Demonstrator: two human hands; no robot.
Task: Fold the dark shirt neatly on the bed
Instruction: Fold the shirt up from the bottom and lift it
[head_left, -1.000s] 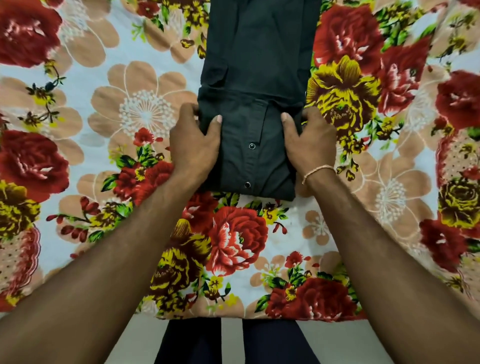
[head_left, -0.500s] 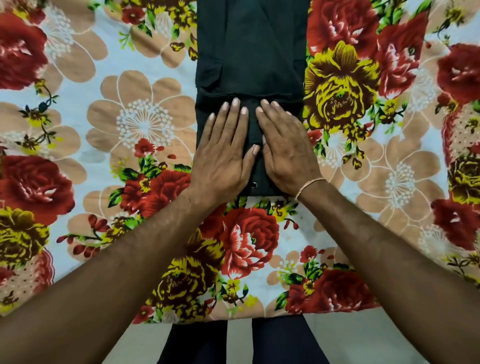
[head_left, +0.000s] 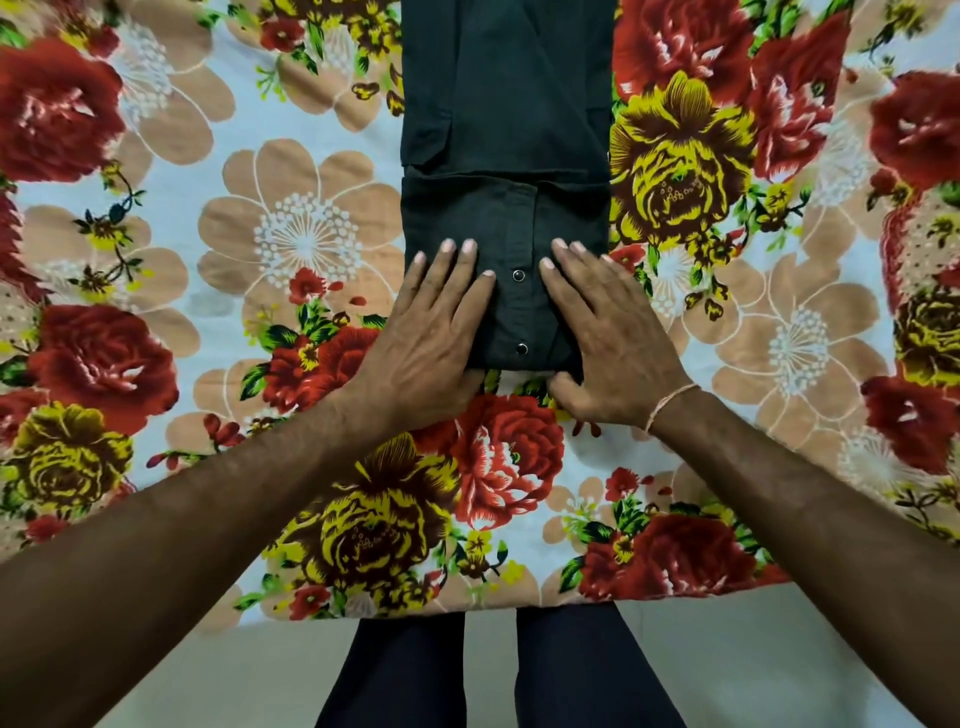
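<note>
One big bed (head_left: 156, 291) with a flowery cover holds the dark shirt (head_left: 506, 130), which lies in a long strip down the middle, its near end folded over close to the bed's near edge. Both hands lie flat and open on that folded end, the left hand (head_left: 431, 338) on its left side and the right hand (head_left: 613, 332) on its right, with fingers spread and the right thumb tucked at the fold's near edge. Two small shiny buttons (head_left: 518, 275) show between the hands, and a thin thread band (head_left: 670, 402) goes around the right wrist.
</note>
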